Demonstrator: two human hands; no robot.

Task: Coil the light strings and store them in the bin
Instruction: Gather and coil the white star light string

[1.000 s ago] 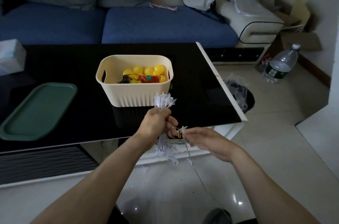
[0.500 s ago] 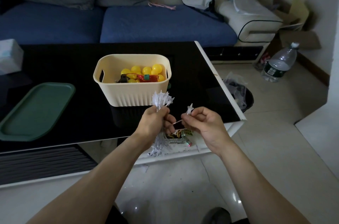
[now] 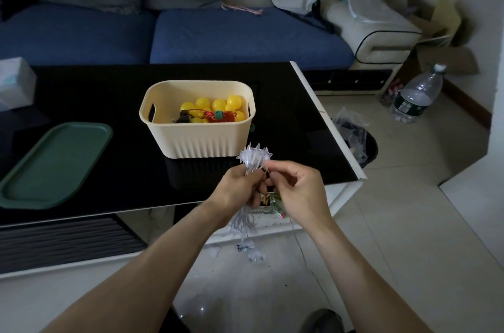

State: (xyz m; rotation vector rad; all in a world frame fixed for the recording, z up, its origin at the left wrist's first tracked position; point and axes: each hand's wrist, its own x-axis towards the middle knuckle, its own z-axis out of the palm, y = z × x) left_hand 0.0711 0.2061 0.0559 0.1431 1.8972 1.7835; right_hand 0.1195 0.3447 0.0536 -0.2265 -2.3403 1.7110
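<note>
Left hand: the left hand is curled tight around a bunch of clear white star-shaped lights on thin wire. The stars stick out the top of the fist. More loops and stars hang out below it, over the floor.
Right hand: the right hand is right next to the left one, at its 3 o'clock. Its fingertips pinch the wire just under the top stars. The two hands are close together and touch at the bunch.
Star lights: in the air, near the front edge of the shiny black desk, at 6 o'clock from the bin.
Bin: a cream plastic bin with ribbed sides and cut-out handles stands on the desk. It is near the hands but not touching them.
In the bin: a string of round yellow ball lights with red wire and a small black box.
Tray: a flat dark green plastic tray lies on the desk at 9 o'clock from the bin, well apart.
Sofa: a blue sofa sits behind the desk at 12 o'clock.
Bottle: a big clear plastic water bottle stands on the tiled floor at 2 o'clock.
</note>
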